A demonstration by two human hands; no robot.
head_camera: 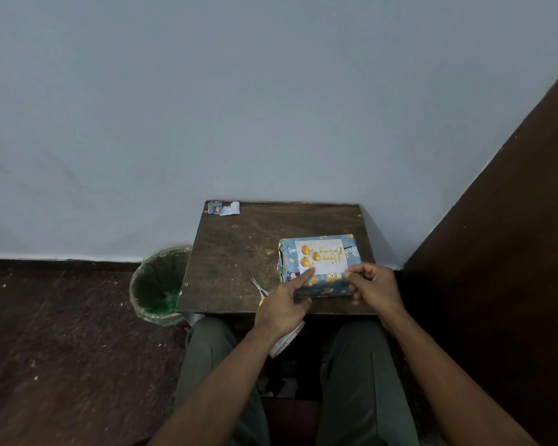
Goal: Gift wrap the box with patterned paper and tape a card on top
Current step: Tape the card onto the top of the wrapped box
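Head view, looking down past 2 forearms onto a small dark wooden counter (239, 252) pushed against a pale blue wall (207, 107). Far left is open dark floor (62, 333), speckled with bits of debris. Next comes a round bin (157, 286) lined with a green bag, standing on the floor just beside the counter's left edge; what lies inside cannot be made out. At the counter's back left corner sits a scrap of patterned paper (223, 208), hanging right at the edge. The left and middle of the counter top are bare wood. Small scissors (258, 286) lie near the front edge, partly under the left hand (282, 305). That hand has its index finger stretched out, tip pressing the near left corner of the card (322, 256); a roll of tape (285, 341) shows beneath its wrist, though how it is held is hidden. The card lies flat on top of the wrapped box (318, 286), which sits toward the counter's front right. The right hand (372, 286) pinches at the card's near right edge, fingers curled. Hard right, a dark wooden panel (512, 220) closes that side in.
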